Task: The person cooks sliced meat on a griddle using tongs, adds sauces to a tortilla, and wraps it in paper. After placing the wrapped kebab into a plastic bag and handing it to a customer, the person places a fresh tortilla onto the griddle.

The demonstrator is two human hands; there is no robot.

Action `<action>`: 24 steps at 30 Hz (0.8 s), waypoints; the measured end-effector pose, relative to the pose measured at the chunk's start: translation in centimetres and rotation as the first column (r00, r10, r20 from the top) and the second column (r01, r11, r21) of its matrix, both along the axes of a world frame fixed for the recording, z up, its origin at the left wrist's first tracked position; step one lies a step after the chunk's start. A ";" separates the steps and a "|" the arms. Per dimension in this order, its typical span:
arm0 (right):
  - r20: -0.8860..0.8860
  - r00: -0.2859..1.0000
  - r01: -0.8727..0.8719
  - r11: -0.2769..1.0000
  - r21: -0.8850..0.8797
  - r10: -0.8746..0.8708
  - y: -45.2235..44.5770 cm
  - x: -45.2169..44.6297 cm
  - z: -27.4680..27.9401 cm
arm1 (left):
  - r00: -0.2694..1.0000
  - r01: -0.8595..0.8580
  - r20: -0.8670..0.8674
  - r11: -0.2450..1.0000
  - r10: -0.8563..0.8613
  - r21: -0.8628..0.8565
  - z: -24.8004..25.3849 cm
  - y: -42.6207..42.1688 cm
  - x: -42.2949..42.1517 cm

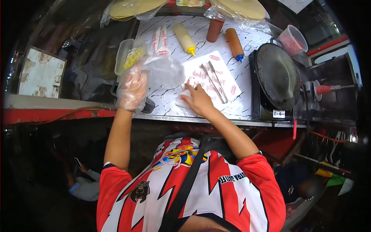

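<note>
My left hand (133, 89), in a clear plastic glove, is beside a clear tub (119, 60) of shredded yellow-green vegetable (132, 58). Its fingers seem closed on the edge of a translucent plastic piece (166, 71), blurred, so its exact kind is unclear. Bare, my right hand (199, 101) rests on the near left part of the printed kebab paper (228, 75), thumb and index finger apart. Some white paper lies under the thumb. Metal tongs (213, 83) lie on the printed sheet, just past the right hand.
Behind the paper lie sauce bottles: a pale one (183, 38), a red one (215, 30) and an orange one (234, 42). Printed wrappers (159, 41) are left of them. On the right, a black pan (278, 77) sits on a stove. Bagged flatbreads (243, 7) are at the back.
</note>
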State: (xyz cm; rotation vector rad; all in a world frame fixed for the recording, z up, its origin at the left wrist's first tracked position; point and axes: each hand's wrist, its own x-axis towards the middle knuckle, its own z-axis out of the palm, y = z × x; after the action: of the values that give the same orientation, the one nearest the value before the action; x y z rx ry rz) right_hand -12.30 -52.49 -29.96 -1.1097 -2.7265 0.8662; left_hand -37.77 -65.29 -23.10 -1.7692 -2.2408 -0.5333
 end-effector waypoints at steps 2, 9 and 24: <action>0.039 0.998 -0.051 0.988 0.144 0.046 -1.1 -2.0 -2.5 | 0.952 -0.102 0.285 0.994 0.111 -0.044 2.1 3.1 2.5; -0.216 0.973 -0.134 0.968 -0.213 0.087 0.5 2.6 -3.5 | 0.763 -0.140 0.638 0.939 -0.100 0.315 -6.9 6.3 5.7; -0.455 0.878 -0.036 0.969 0.246 0.148 5.1 -10.9 6.2 | 0.884 -0.029 0.460 0.973 -0.083 0.231 -13.3 0.4 11.0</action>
State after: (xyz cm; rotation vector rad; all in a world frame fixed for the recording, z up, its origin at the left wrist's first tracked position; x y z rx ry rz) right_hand -23.19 -47.39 -23.78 -0.6247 -2.4027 0.6916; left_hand -26.80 -64.90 -36.39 -1.6858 -2.3188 -1.2958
